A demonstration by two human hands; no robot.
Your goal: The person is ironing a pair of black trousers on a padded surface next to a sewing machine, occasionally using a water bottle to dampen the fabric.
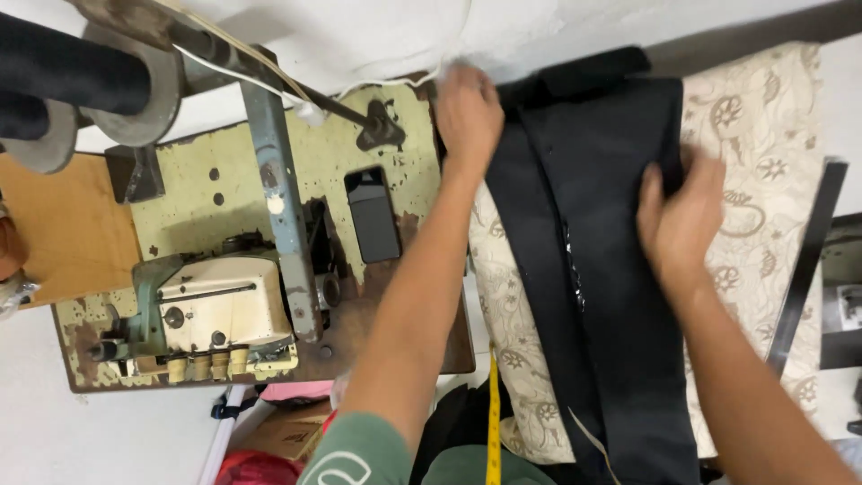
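Both hands were down on the black fabric (593, 269) — left hand (467, 112) pressing its far corner flat, right hand (680, 220) pinching its right edge. It lay half-straightened on the patterned cushion (763, 135), the sewing machine (215, 310) beside it untouched.

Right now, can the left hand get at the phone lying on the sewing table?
Probably yes. The left hand rests on the black cloth just beside the phone, and nothing lies between them.

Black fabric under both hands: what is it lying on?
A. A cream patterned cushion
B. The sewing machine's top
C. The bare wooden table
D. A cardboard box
A: the black fabric is spread over the cream patterned cushion, whose floral print shows on both sides of it.
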